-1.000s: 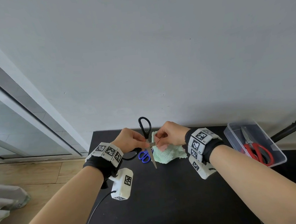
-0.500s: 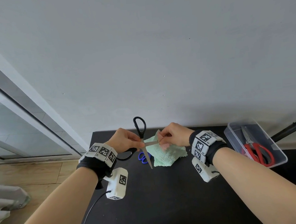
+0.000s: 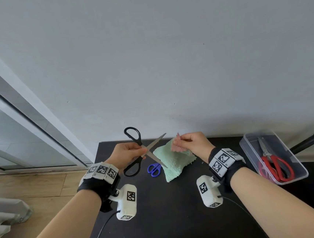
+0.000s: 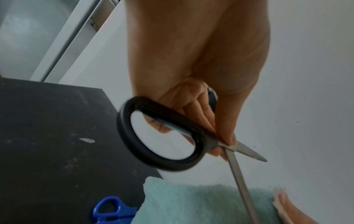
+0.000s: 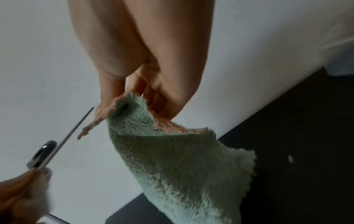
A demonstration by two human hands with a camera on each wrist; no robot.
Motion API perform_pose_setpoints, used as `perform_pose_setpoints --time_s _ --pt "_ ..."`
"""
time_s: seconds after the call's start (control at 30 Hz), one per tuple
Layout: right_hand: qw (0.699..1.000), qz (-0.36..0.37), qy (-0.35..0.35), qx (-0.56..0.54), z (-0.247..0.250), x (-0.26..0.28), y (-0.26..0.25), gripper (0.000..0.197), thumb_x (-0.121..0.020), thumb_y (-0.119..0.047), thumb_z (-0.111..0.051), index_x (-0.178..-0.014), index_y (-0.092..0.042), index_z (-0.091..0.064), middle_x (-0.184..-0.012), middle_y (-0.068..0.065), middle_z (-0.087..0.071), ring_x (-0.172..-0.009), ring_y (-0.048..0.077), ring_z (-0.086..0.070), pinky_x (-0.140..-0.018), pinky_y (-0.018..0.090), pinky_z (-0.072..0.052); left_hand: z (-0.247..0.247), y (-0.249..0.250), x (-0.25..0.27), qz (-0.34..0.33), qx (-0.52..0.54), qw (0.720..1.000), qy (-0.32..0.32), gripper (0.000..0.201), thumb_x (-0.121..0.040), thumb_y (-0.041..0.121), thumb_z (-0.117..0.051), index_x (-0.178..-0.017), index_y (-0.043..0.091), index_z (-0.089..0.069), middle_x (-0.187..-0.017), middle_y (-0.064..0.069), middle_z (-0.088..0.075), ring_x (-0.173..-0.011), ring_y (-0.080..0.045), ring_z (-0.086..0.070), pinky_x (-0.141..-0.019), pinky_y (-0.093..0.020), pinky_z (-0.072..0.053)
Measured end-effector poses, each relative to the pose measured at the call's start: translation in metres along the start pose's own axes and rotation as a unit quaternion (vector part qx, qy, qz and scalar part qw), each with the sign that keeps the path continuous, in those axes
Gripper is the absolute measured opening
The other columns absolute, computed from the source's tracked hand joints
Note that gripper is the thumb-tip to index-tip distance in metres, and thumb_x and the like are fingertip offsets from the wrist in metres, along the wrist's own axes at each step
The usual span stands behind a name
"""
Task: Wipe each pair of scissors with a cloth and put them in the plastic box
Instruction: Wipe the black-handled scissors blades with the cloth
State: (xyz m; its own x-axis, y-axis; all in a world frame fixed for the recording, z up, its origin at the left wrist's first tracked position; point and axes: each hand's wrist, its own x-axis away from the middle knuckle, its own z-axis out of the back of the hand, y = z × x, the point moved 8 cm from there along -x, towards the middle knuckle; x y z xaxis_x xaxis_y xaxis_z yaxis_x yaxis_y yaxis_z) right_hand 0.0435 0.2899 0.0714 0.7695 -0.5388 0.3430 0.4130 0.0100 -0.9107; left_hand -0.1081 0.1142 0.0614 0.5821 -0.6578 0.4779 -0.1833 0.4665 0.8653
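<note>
My left hand (image 3: 134, 153) pinches the black-handled scissors (image 3: 135, 140) at the pivot, above the far side of the black table (image 3: 171, 213); their blades are spread wide apart. In the left wrist view the left hand (image 4: 220, 133) holds these black scissors (image 4: 159, 136) by thumb and fingers. My right hand (image 3: 183, 142) pinches a corner of the green cloth (image 3: 174, 163), a short way right of the upper blade tip. The right wrist view shows the cloth (image 5: 172, 151) hanging from the right hand (image 5: 138, 97), pink on its back side. Blue-handled scissors (image 3: 154, 169) lie on the table, partly under the cloth.
A clear plastic box (image 3: 250, 144) stands at the table's right edge with red-handled scissors (image 3: 275, 165) inside. A white wall rises right behind the table. A dark metal frame (image 3: 311, 138) stands to the right, and a wooden floor and a sliding door lie to the left.
The cloth has come off the blade as my right hand moved right. The black scissors have tilted, and their blades now point up right and down right.
</note>
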Motion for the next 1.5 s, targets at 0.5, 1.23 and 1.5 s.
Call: perform_pose_setpoints --time_s 0.5,1.23,1.5 --pt "0.978 -0.036 -0.057 -0.2 -0.047 -0.002 0.001 0.019 -0.081 -0.004 -0.07 -0.099 0.002 -0.07 -0.089 0.01 -0.072 -0.076 0.011 -0.069 -0.065 0.015 -0.052 -0.028 0.011 0.003 -0.025 0.051 0.998 0.006 0.006 -0.077 0.006 -0.075 -0.075 0.006 -0.07 -0.066 -0.003 -0.07 -0.064 -0.01 -0.064 -0.063 -0.015 -0.049" --pt "0.978 -0.039 -0.003 -0.207 -0.028 -0.006 0.008 0.019 -0.087 -0.011 -0.067 -0.097 0.004 -0.07 -0.082 0.007 -0.074 -0.077 0.013 -0.07 -0.075 0.021 -0.053 -0.028 0.013 0.006 -0.025 0.02 0.999 0.006 0.011 -0.078 0.005 -0.075 -0.084 -0.003 -0.072 -0.067 0.002 -0.07 -0.055 0.001 -0.061 -0.056 -0.007 -0.044" --pt "0.99 -0.01 0.023 -0.136 -0.022 -0.007 0.007 0.021 -0.083 -0.018 -0.071 -0.096 -0.001 -0.073 -0.088 0.01 -0.074 -0.083 0.015 -0.071 -0.08 0.024 -0.054 -0.027 0.012 0.004 -0.015 0.012 1.0 0.001 0.013 -0.078 0.005 -0.075 -0.086 -0.004 -0.072 -0.067 0.001 -0.069 -0.051 0.002 -0.058 -0.054 -0.007 -0.043"
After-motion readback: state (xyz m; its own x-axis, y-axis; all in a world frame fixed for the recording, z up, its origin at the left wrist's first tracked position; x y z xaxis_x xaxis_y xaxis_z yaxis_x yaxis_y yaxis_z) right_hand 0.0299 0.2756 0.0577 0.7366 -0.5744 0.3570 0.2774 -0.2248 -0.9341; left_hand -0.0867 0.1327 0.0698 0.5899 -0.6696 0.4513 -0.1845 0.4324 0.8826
